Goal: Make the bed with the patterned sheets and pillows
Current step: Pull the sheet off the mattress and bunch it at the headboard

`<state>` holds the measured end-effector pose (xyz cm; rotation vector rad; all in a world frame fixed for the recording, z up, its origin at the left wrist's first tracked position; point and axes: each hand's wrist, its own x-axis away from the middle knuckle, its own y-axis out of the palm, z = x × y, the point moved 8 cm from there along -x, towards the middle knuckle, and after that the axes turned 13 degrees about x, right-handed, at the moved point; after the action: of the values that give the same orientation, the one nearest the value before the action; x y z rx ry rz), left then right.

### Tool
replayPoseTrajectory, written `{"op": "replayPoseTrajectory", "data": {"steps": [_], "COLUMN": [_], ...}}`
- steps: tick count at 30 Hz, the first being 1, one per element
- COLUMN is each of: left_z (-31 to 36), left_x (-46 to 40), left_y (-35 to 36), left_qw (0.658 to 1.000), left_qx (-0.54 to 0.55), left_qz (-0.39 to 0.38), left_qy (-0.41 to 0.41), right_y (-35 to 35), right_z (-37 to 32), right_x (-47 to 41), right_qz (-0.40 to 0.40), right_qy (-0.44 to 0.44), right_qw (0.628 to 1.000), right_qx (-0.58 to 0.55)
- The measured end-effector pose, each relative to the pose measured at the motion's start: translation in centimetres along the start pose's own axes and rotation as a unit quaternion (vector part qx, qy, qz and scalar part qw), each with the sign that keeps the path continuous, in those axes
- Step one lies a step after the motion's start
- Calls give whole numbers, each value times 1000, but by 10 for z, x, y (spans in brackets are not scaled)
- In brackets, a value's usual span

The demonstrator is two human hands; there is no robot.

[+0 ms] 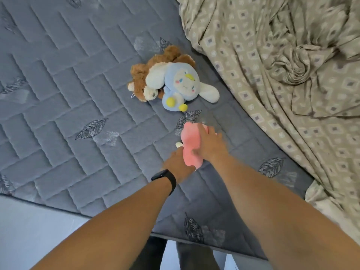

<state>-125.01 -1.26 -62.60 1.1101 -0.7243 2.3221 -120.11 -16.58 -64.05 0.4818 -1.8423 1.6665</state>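
A bare grey-blue quilted mattress (64, 90) with leaf prints fills most of the view. The patterned beige sheet (288, 78) lies crumpled over its right side. A pink plush toy (190, 145) sits on the mattress near the front edge. My left hand (176, 164), with a black band on the wrist, grips the toy's lower end. My right hand (209, 143) holds it from the right side, fingers curled over it. No pillow is in view.
A blue-and-white plush (185, 86) and a brown plush dog (144, 78) lie together near the middle of the mattress. The mattress's front edge runs along the bottom, with pale floor (39, 227) and my legs below it.
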Motion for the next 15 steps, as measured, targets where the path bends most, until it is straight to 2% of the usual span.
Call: {"op": "replayPoseTrajectory", "data": {"steps": [5, 9, 13, 15], "left_z": [-36, -34, -30, -24], "left_x": [-59, -49, -38, -26], "left_y": [23, 30, 32, 28], "left_qw": [997, 995, 982, 979], "left_qx": [67, 60, 154, 162], "left_qz": [-29, -68, -84, -78], "left_qy": [-39, -45, -69, -93], "right_y": [40, 30, 14, 14], "right_z": [12, 13, 17, 28], "right_x": [-24, -26, -11, 14], "right_qz": [-12, -11, 16, -7], "right_qy": [28, 26, 0, 9], "right_qw": [1000, 1000, 999, 999], "right_qx": [1, -5, -27, -47]}}
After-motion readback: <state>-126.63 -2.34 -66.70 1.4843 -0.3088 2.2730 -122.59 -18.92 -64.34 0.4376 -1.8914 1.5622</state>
